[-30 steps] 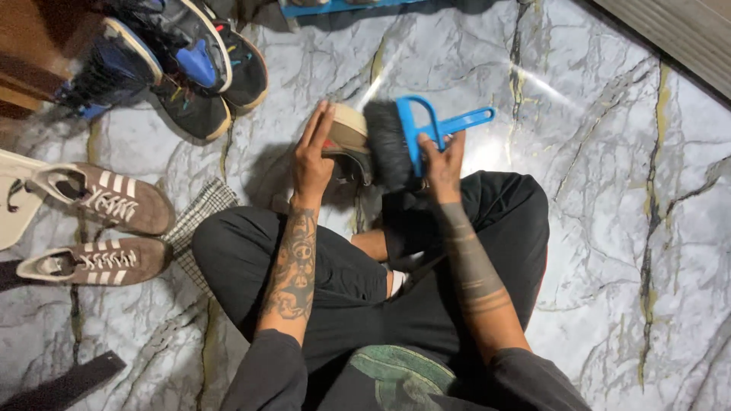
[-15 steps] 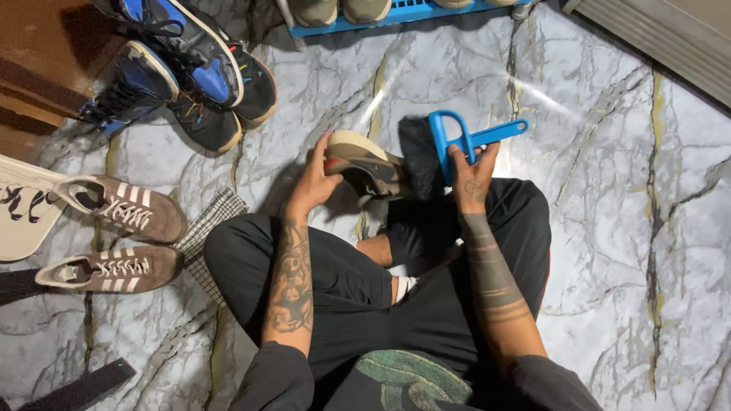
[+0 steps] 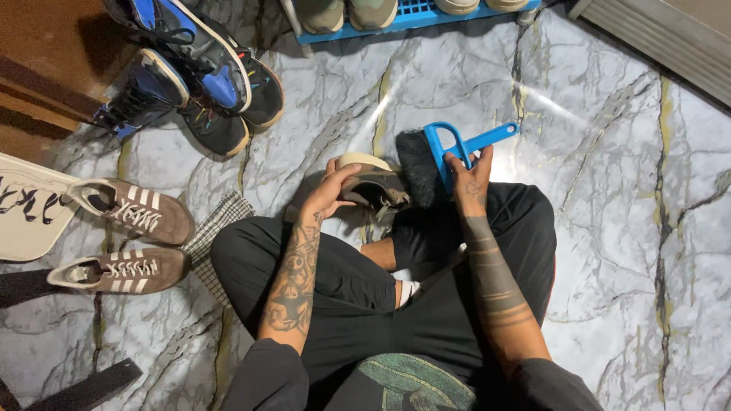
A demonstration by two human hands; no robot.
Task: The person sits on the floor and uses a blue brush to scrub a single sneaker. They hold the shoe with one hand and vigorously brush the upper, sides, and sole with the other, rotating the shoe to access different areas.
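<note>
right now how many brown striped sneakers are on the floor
2, both at the left: one brown striped sneaker beside the checked cloth, the other sneaker just below it.

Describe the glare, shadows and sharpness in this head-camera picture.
Head view: bright glare streaks on the marble floor beside the blue brush; dark shadow under the shoe in the left hand; right hand and floor veins sharp; upper-left corner dim.

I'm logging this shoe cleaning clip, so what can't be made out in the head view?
- Brown camouflage shoe: its toe is hidden by the blue-handled black-bristle brush, its heel by the left hand.
- Right hand: fingertips hidden behind the brush handle.
- Shoes on the blue plastic rack: cut off by the top edge.
</note>
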